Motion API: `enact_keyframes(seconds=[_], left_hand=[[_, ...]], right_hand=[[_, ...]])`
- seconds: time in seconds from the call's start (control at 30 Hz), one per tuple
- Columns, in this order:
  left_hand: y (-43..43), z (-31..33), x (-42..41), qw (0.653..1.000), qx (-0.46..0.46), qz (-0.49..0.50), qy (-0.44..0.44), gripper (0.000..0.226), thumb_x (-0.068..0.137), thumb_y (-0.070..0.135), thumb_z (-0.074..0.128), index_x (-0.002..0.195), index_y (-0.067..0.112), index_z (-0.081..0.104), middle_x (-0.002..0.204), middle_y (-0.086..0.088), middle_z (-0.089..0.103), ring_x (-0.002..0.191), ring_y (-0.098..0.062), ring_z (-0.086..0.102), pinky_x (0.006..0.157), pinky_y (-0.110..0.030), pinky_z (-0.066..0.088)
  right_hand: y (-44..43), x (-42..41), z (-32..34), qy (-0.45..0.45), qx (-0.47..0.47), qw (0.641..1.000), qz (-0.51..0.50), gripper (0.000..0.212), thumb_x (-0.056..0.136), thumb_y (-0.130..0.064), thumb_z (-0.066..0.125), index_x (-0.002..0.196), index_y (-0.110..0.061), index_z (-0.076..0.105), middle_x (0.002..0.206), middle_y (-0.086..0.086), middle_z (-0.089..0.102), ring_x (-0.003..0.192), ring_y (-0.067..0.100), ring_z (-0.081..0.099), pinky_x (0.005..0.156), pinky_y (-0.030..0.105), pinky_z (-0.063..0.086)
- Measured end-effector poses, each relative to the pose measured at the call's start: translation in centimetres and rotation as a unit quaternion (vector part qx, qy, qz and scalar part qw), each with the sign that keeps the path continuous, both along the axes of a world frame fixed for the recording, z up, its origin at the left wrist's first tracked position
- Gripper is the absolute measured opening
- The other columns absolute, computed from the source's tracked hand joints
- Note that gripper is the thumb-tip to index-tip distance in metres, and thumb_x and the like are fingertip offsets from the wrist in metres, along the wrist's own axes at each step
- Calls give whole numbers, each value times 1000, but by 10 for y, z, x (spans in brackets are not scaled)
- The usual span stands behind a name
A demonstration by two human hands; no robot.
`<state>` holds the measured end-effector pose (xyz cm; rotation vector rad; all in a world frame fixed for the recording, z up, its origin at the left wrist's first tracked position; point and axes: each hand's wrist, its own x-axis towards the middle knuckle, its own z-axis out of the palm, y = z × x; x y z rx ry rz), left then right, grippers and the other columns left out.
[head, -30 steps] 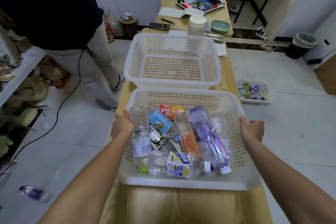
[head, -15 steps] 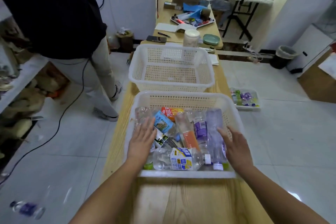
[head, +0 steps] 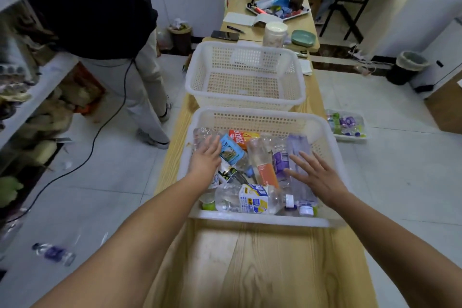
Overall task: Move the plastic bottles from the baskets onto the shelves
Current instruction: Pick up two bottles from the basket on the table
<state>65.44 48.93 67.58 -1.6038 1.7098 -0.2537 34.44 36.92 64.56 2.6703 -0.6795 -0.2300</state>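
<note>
Head cam: we've got both hands spread flat over the near white basket (head: 260,221) on the wooden table (head: 262,270). Left hand (head: 205,160) fingers wide, palm down on a clear bottle at the basket's left side; not gripping anything we can see. Right hand (head: 316,177) also splayed wide, resting on/just above the purple-label bottle (head: 281,162) & a clear one beside it, holding nothing. Basket is full of plastic bottles lying on their sides: blue-label one (head: 231,150), orange-label one (head: 265,170), yellow/blue-label one (head: 250,199) across the front. Second basket (head: 246,101) sits just behind, touching. Shelves (head: 37,90) at far left; another person (head: 100,20) stands near them. One bottle on floor (head: 53,254).
</note>
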Motion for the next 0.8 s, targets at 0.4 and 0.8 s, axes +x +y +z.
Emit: enact_keyframes(seconds=[0.4,0.8], left_hand=[[-37,16,17,981,91,-171,-16,72,80,22,71,143,17,36,151,-7,37,144,-32,20,119,-48,-3],[-15,72,63,988,-73,-130,34,83,69,67,68,121,6,48,119,-6,57,107,-24,52,90,-35,40]], right_hand=[[-25,3,2,3,-15,998,60,73,31,-5,90,100,-21,73,128,5,63,123,31,55,112,51,10],[-29,-17,55,-66,-7,997,36,74,39,-38,86,106,-16,67,109,4,67,106,27,64,104,52,27]])
